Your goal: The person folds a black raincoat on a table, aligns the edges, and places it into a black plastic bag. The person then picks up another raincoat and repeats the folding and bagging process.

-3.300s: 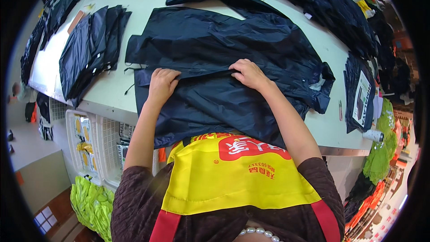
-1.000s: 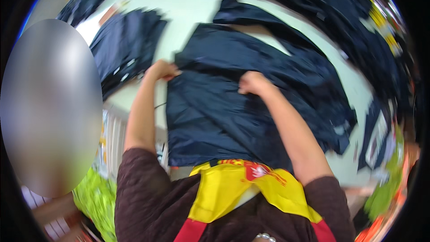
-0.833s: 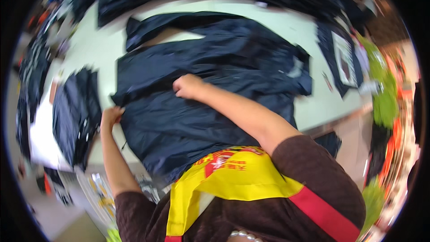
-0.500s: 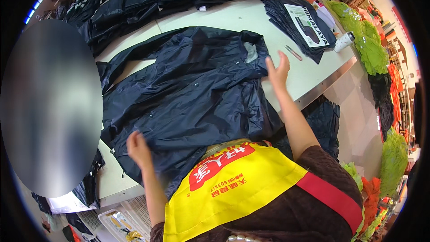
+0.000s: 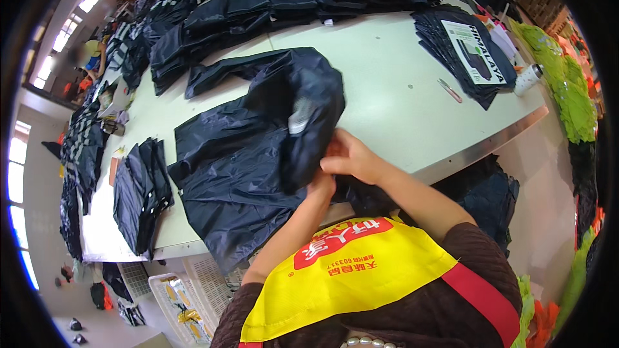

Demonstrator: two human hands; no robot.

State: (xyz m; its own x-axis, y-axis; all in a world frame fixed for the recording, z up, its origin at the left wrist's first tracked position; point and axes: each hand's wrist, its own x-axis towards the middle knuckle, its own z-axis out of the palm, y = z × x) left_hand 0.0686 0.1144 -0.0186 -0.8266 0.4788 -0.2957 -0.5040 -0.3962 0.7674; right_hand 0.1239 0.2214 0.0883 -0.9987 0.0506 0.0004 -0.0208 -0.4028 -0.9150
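Observation:
A dark navy rain jacket [image 5: 238, 148] lies on the white table in front of me, its right-hand part lifted and bent over toward the left. One sleeve stretches along its far side. My right hand [image 5: 354, 160] is closed on the raised edge, thumb toward me. Just below it, my left hand [image 5: 321, 183] is bent in at the same edge; its fingers are mostly hidden behind the cloth and the right hand. A whitish patch of lining or label shows on the raised fold.
Folded dark garments [image 5: 296, 0] lie in a long row at the back. A smaller pile [image 5: 142, 193] sits at the left. Thread snips [image 5: 450, 90], packaging bags with a printed card [image 5: 474, 55] and a white bottle [image 5: 529, 80] are at the right.
Both hands have come together at the jacket's right part, the right moving down and left, the left moving right. The jacket's right side is now lifted and folded leftward. My view has shifted left.

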